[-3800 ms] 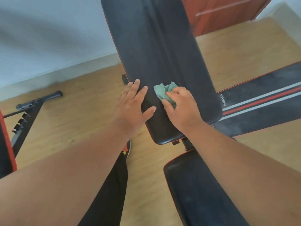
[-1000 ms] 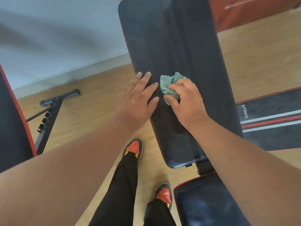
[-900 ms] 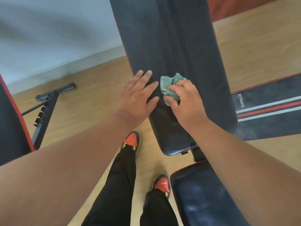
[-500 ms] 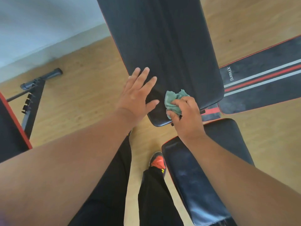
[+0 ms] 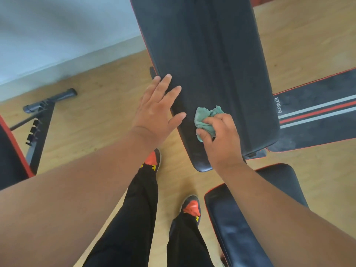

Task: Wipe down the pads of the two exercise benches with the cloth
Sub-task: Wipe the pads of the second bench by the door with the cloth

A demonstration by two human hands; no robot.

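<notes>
Wiping the lower end of the long black padded backrest goes best, I judge, with firm overlapping strokes that run along the pad's length and carry off its rounded bottom edge, where a dull film seems to remain (hard to be sure at this angle). The right hand has its fingers curled round the crumpled green cloth, pressing it onto the pad close to that bottom edge. The left hand lies flat with fingers spread and straight on the pad's left border, holding nothing, apparently steadying the backrest. Keeping that brace while sweeping rightward would cover the unwiped strip near the right side. The shorter black seat pad with red piping sits just below, apart from both hands, and looks dusty too, so it probably comes next. Compared with half a second ago, the cloth sits slightly higher on the pad and the view has tilted, bringing both red-toed shoes into sight.
</notes>
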